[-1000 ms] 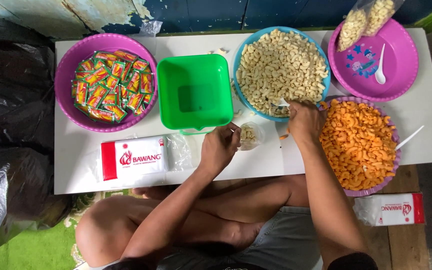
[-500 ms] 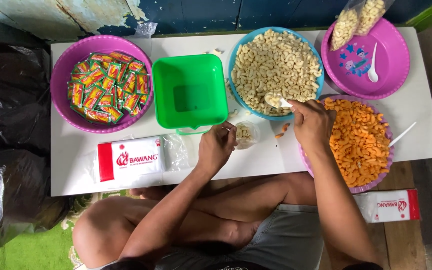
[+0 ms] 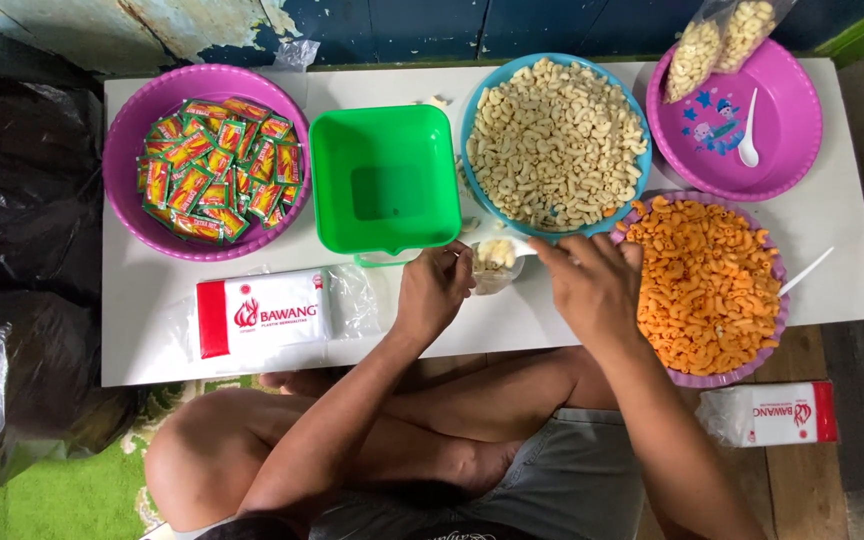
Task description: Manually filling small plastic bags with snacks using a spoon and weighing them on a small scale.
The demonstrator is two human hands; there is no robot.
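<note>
The left hand pinched a small clear bag open on the tabletop, at the blue bowl's six o'clock, so the right hand, closed on a spoon, could tip pale macaroni in.

glossy plastic green tub, clear plastic bag

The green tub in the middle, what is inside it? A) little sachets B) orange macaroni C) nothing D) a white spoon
C: the green tub shows only its bare green bottom, while the sachets fill the purple bowl to its left and the orange macaroni sits in another bowl.
</note>
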